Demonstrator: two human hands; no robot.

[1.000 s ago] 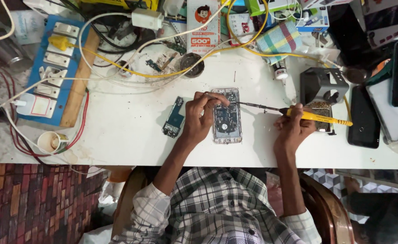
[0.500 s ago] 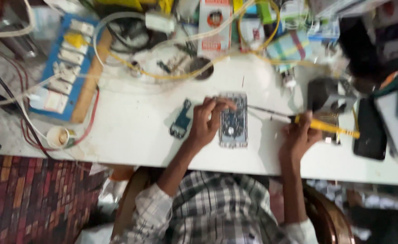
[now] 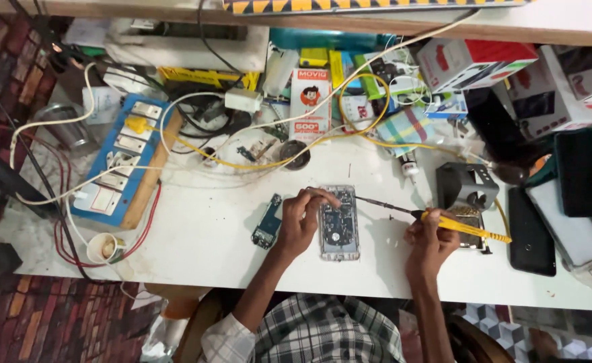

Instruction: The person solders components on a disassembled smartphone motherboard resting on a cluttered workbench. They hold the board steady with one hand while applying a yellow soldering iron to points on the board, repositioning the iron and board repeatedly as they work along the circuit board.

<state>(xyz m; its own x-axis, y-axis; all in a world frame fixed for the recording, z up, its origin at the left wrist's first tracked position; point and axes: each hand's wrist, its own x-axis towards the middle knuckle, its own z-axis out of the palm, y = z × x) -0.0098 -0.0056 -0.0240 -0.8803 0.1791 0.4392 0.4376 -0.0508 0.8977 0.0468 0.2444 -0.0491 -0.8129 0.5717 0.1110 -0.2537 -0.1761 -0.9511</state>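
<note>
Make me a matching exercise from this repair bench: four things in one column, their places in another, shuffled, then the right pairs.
Things:
1. opened phone
2. soldering iron
3. small circuit board
4. switch board

Places:
A. far left of the table, wires running from it
B. held in the right hand
C. under the fingers of the left hand
D. lying just left of the left hand

Pairs: 1-C, 2-B, 3-D, 4-A
</note>
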